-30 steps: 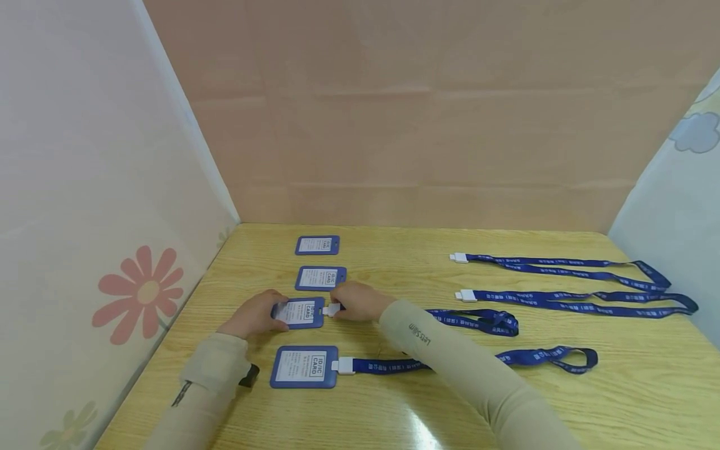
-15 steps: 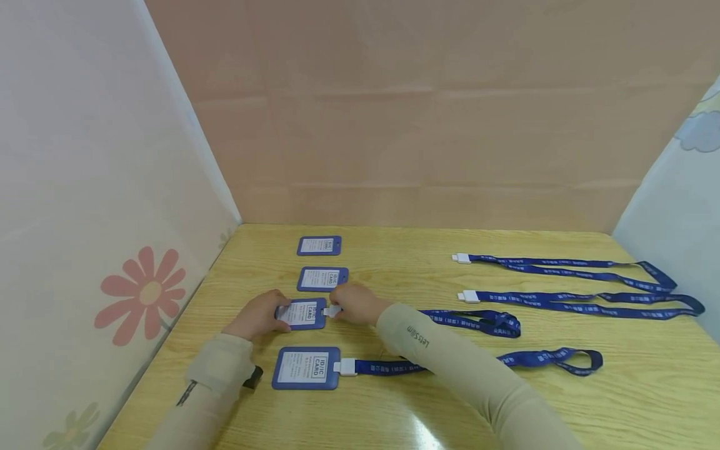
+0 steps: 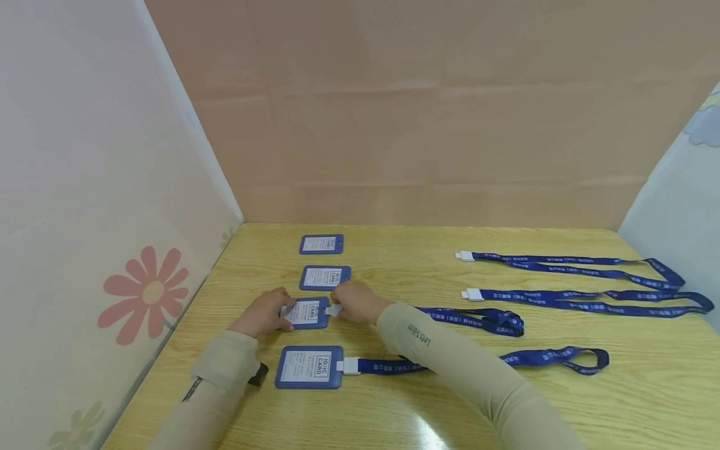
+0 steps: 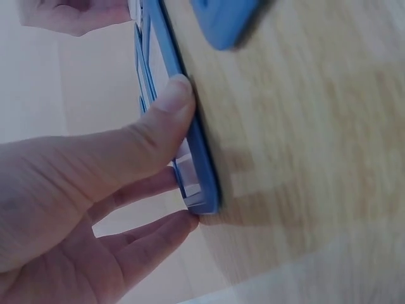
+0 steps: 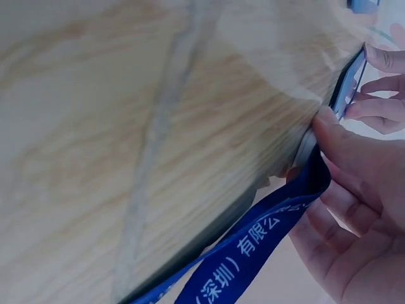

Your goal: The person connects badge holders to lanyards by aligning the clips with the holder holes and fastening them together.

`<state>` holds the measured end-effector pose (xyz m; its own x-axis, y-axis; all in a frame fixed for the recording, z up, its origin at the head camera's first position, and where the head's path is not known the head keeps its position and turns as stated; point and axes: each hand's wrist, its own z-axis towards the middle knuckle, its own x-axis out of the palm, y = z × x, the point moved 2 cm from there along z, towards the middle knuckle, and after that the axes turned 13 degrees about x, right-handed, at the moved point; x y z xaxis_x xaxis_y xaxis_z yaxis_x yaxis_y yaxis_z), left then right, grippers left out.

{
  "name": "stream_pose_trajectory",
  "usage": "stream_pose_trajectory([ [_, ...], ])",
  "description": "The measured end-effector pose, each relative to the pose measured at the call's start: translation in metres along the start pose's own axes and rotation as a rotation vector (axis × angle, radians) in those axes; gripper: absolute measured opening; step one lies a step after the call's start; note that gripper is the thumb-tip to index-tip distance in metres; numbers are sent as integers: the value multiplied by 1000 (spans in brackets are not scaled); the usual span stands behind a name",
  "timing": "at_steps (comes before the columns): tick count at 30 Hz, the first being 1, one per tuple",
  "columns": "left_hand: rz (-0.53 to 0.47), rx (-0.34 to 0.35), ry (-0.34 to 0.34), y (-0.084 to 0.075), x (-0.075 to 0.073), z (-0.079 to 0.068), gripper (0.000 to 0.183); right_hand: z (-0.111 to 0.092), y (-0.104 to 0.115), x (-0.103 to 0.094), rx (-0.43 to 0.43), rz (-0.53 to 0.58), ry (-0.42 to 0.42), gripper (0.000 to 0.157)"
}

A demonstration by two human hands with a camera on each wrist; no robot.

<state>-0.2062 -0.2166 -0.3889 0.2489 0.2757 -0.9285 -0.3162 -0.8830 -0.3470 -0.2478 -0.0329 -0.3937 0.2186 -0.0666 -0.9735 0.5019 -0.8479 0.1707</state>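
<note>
In the head view, a blue-framed ID card holder [image 3: 308, 320] lies on the table, and my left hand [image 3: 263, 314] grips its left end. Seen from the left wrist, the thumb presses the frame's long edge [image 4: 201, 158] while other fingers touch its end and far side. My right hand [image 3: 359, 302] pinches the white clip [image 3: 334, 309] of a blue lanyard [image 3: 478, 320] at the holder's slotted end. Whether the clip passes through the slot cannot be made out. In the right wrist view the strap [image 5: 247, 244] trails from under the thumb and fingers.
Nearer me lies another card holder [image 3: 308, 367] joined to a lanyard [image 3: 388, 367], partly under the right forearm. Two loose card holders, one middle [image 3: 324, 277] and one farther [image 3: 321, 244], lie behind. Two lanyards, one nearer [image 3: 529, 297] and one farther [image 3: 523, 259], stretch out at the right.
The head view has drifted slightly, so everything sits a little farther right. Both hands keep their hold at the card holder and clip, with hardly any visible movement.
</note>
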Motion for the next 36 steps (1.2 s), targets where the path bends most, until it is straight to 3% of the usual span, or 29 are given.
stream_pose_trajectory([
  [26, -16, -1, 0, 2, 3, 3, 54, -4, 7, -2, 78, 56, 17, 13],
  [36, -22, -5, -8, 2, 5, 4, 55, -6, 9, -2, 101, 51, 5, 20],
])
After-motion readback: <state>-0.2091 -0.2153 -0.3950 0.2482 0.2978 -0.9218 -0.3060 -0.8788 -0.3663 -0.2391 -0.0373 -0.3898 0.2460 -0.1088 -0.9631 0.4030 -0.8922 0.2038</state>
